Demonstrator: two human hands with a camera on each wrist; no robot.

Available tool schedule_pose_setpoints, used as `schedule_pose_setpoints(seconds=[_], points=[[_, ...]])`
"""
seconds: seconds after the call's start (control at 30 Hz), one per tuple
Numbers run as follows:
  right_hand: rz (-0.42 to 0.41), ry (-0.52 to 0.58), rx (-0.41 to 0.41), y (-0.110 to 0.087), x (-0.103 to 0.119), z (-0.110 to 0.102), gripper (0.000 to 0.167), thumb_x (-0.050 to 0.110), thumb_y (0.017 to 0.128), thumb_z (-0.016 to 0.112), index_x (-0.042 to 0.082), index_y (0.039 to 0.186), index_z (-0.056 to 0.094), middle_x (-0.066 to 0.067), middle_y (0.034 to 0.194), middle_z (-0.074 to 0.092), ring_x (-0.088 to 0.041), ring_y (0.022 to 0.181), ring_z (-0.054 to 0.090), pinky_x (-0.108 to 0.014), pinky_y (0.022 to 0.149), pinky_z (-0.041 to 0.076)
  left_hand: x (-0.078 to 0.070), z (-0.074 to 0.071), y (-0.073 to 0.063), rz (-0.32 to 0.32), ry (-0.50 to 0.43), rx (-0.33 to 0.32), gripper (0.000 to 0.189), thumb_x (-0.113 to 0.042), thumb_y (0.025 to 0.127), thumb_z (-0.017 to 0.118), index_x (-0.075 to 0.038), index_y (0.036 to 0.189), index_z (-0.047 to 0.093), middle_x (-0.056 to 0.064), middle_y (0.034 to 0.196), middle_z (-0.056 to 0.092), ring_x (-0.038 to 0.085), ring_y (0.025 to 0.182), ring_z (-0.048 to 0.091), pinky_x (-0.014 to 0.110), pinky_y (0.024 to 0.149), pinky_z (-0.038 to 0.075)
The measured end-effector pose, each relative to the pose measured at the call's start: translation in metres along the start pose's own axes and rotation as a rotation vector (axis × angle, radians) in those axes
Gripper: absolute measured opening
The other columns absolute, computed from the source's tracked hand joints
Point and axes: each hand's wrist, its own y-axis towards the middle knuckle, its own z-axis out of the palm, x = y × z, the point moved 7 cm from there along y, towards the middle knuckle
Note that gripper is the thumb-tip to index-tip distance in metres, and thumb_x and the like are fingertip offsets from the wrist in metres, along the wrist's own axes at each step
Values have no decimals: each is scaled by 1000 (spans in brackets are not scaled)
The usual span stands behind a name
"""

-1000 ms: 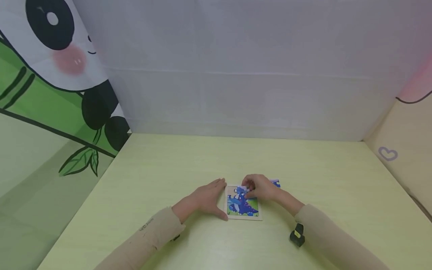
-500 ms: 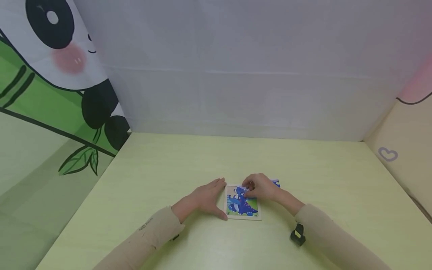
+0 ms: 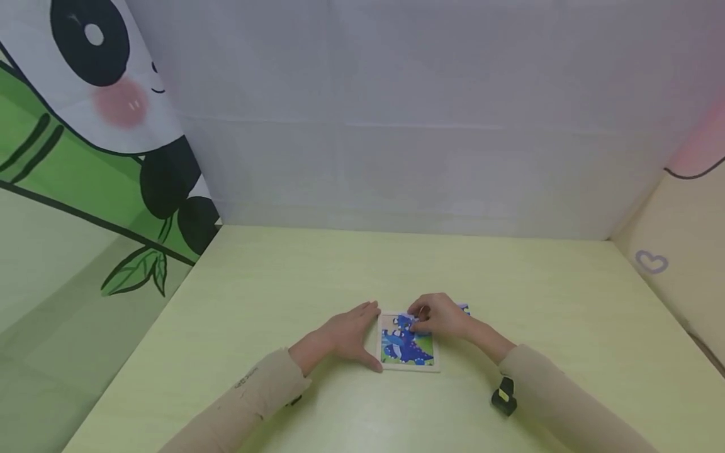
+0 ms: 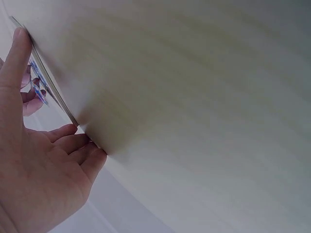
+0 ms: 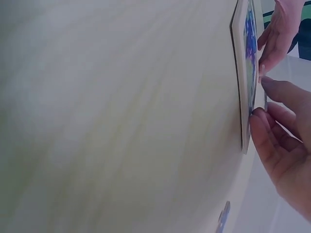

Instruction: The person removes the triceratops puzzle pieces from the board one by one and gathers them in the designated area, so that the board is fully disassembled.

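Observation:
A square jigsaw puzzle [image 3: 406, 352] with a blue dinosaur picture lies in a pale wooden frame [image 3: 410, 369] on the table. My left hand [image 3: 350, 335] rests against the frame's left side, thumb at the near corner and straight fingers along the edge toward the far corner. Over the frame's far right part, my right hand [image 3: 444, 316] pinches a puzzle piece [image 4: 39, 92] between thumb and fingers. That piece is tilted, close above the other pieces, and partly hidden by the fingertips. Bare wood shows in the frame's far left corner.
A loose puzzle piece [image 3: 465, 309] lies on the table just beyond the right hand, partly covered by it. The pale yellow table [image 3: 317, 270] runs back to a white wall sheet [image 3: 396, 170]. A panda-printed panel [image 3: 141, 176] stands along the left side.
The held piece has shifted slightly within the far part of the frame. The left hand keeps its place, and the whole head view has tilted a little.

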Motion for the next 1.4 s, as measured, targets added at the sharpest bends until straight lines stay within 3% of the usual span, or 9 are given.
schedule_pose_setpoints(seconds=[0.23, 0.57, 0.77, 1.0, 1.4], points=[[-38, 0, -37, -9, -1, -9, 27, 11, 79, 70, 0, 103, 65, -5, 92, 66, -11, 76, 57, -19, 64, 49, -1, -2, -2, -7, -2, 0, 111, -64, 61, 71, -5, 143, 23, 12, 150, 18, 26, 137, 17, 41, 109, 25], [-59, -98, -98, -28, -14, -38, 26, 9, 76, 71, -1, 99, 66, -8, 93, 66, -10, 73, 57, -19, 58, 48, -3, -1, -1, -4, 13, -2, 112, -64, 60, 70, -5, 143, 23, 12, 150, 18, 26, 137, 16, 41, 109, 24], [-16, -136, -122, -43, -32, -60, 29, 3, 79, 67, -7, 105, 62, -14, 97, 65, -14, 75, 58, -19, 55, 47, -3, -1, -1, -10, 12, 1, 112, -64, 60, 71, -4, 143, 23, 12, 150, 18, 26, 137, 17, 40, 109, 24], [2, -172, -151, -63, -52, -78, 25, 2, 78, 68, -6, 100, 63, -13, 93, 64, -15, 74, 57, -21, 57, 48, -3, -1, -1, -10, 15, 3, 113, -64, 60, 71, -4, 143, 23, 13, 149, 18, 27, 137, 17, 41, 109, 25], [41, -147, -140, -80, -81, -89, 25, 3, 77, 69, -8, 98, 64, -11, 89, 64, -15, 73, 57, -22, 59, 47, 2, 4, 2, -12, 20, 1, 115, -69, 59, 68, -6, 143, 22, 11, 150, 17, 25, 137, 16, 40, 109, 25]])
